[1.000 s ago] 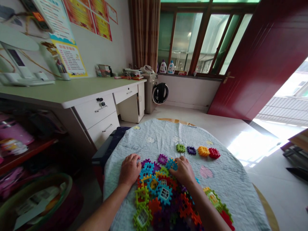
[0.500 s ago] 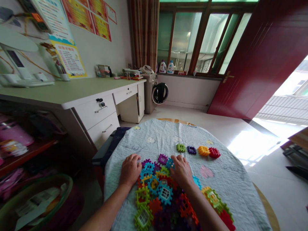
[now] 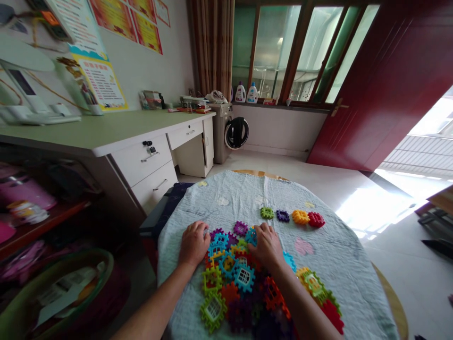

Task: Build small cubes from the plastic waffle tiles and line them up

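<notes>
A heap of colourful interlocking plastic blocks lies on the cloth-covered round table, with a light-blue window block and a green window block among them. My left hand rests palm down at the heap's left edge, fingers slightly bent and holding nothing visible. At the far side of the heap, my right hand has its thumb and index finger around the edge of a blue block. A purple block lies between the hands. My right forearm hides part of the heap.
Beyond my right hand lie a green block, a dark purple block, a yellow block and a red block in a row. A desk stands left, a basket below it. A red door is right.
The camera view has shifted slightly, so the whole scene sits a little differently. Both hands keep nearly the same places at the heap, and no block has clearly moved.
</notes>
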{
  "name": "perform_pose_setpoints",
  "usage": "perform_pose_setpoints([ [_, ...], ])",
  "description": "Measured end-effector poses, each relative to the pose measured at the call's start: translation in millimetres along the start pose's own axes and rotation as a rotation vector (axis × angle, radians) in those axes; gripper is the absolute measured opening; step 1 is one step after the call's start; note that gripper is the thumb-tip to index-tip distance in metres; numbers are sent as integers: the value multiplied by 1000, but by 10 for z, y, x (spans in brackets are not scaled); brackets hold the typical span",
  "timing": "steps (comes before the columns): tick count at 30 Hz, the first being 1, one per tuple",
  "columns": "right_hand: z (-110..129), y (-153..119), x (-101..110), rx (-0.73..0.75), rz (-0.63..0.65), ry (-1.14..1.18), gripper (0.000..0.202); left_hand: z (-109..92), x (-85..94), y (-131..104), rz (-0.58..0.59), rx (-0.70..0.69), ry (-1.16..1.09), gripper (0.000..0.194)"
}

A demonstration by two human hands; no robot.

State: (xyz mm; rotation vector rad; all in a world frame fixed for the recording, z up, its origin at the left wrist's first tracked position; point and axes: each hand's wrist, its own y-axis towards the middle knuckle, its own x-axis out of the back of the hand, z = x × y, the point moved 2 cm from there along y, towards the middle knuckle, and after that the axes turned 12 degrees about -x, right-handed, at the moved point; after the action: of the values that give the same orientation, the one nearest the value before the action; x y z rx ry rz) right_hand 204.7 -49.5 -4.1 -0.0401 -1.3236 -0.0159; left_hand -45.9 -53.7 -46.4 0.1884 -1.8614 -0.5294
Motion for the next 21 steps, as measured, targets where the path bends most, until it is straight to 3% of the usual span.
perform_pose_setpoints([
  [15, -119, 10, -60, -3, -24, 146, 34, -44, 45, 9, 16, 26, -4, 19],
  [21, -83, 91, 42, 25, -54, 128, 50, -37, 48, 13, 20, 24, -10, 19],
])
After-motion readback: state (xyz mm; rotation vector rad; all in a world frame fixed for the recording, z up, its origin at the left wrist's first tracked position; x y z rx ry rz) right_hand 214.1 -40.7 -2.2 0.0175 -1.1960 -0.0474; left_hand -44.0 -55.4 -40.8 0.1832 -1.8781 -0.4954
